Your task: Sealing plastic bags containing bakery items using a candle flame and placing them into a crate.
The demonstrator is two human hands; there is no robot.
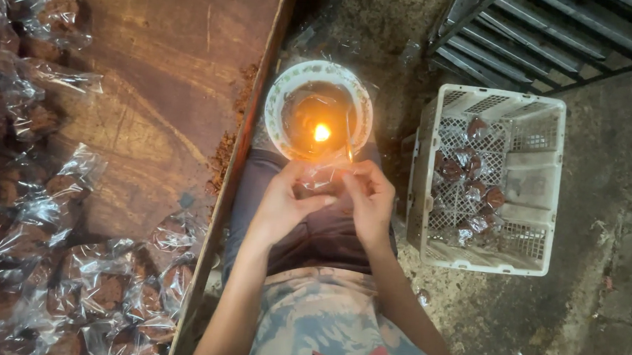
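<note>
Both hands meet just below a round bowl (285,92) that holds a small burning flame (322,133). My left hand (284,201) and my right hand (369,197) pinch a small clear plastic bag (321,176) between them, its top edge close to the flame. The bag's contents are hard to make out. A thin stick (348,139) leans in the bowl beside the flame.
A white plastic crate (533,187) at right holds several sealed bags of a dark brown product. A wooden board (159,75) at left carries many clear bags (39,253) with brown lumps. A metal rack (538,30) stands at top right on the concrete floor.
</note>
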